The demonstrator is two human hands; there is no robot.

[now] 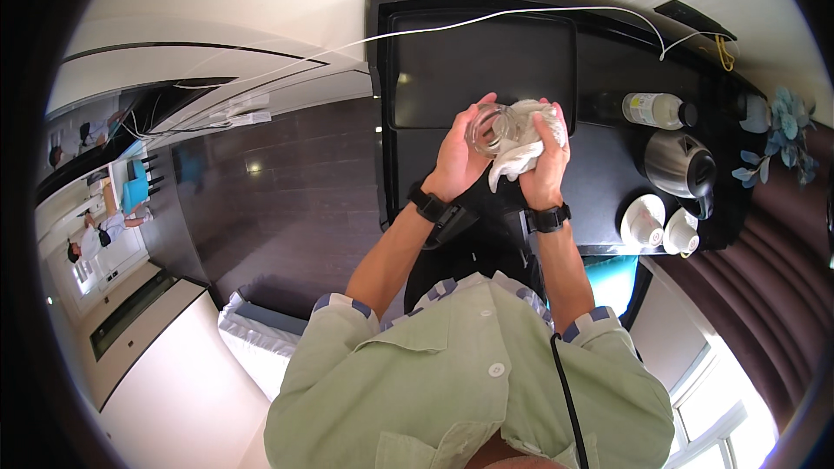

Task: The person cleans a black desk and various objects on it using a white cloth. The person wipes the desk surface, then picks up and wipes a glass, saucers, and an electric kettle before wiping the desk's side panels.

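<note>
A clear glass cup [485, 131] rests in my left hand [454, 159], tilted on its side with the fingers around its outer wall. My right hand [551, 159] grips a white cloth [518, 155] that is bunched against the glass. Part of the cloth seems to reach the glass's far side, though how deep it goes is hidden. Both hands are above the front part of a black desk [420, 169], close to the near edge of a black tray [482, 65].
On the desk to the right are a labelled bottle [651, 111], a steel electric kettle [674, 164] and two white cups on saucers [644, 225]. A white cable [443, 27] crosses above the tray. Blue artificial flowers [787, 124] stand far right. Another person [104, 234] is at far left.
</note>
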